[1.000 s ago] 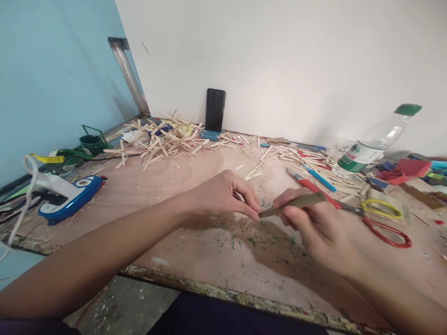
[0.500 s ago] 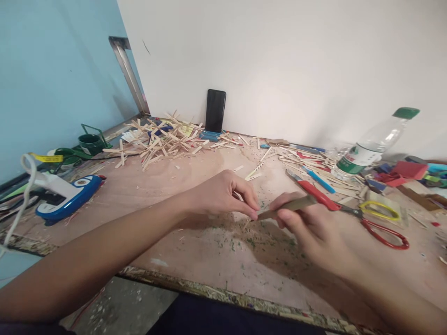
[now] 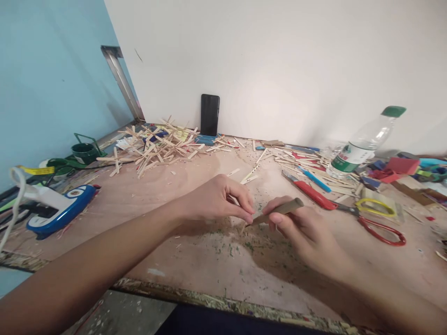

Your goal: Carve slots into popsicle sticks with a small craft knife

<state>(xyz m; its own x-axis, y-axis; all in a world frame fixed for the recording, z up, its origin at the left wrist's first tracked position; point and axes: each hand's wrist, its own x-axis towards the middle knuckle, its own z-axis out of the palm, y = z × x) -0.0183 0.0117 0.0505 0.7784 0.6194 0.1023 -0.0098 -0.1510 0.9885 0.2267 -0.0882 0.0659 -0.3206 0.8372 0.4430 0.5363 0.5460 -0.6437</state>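
My left hand (image 3: 226, 200) is closed in a pinch over the middle of the table. A thin pale wooden stick (image 3: 243, 228) shows just below its fingertips; most of it is hidden. My right hand (image 3: 303, 228) is wrapped round a brown, rod-shaped tool (image 3: 288, 206) with a blunt round end at the upper right. The tool slants down to the left, and its lower end comes close to the left fingertips. Whether it touches the stick I cannot tell. Green and brown shavings (image 3: 249, 244) lie scattered beneath both hands.
A pile of craft sticks (image 3: 164, 151) lies at the back left, by an upright phone (image 3: 210, 115). To the right are a red-handled knife (image 3: 316, 195), scissors (image 3: 380, 231), a blue pen-like tool (image 3: 314, 179) and a bottle (image 3: 352, 156). A blue-and-white device (image 3: 63, 211) stands left.
The camera view has shifted slightly, so things on the table appear a little further left. The brown tool's blunt end sits slightly lower and further left. Both hands keep their grips.
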